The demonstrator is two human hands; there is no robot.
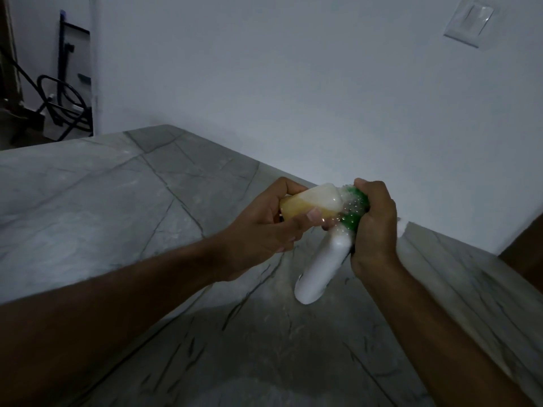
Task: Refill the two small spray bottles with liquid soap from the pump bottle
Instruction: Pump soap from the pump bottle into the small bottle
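Grey marble desk (88, 201): left hand (258, 230) grips a half-full translucent small spray bottle of yellow soap (311, 205), right hand (373, 227) clamps the white green-collared pump bottle (323, 268); filling seems underway.

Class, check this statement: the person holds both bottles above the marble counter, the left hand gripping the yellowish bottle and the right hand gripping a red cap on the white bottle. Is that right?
Not quite. The head view shows the cap is green, not red. The rest holds: the left hand grips the yellowish bottle, and the right hand grips that cap on the white bottle, above the marble counter.
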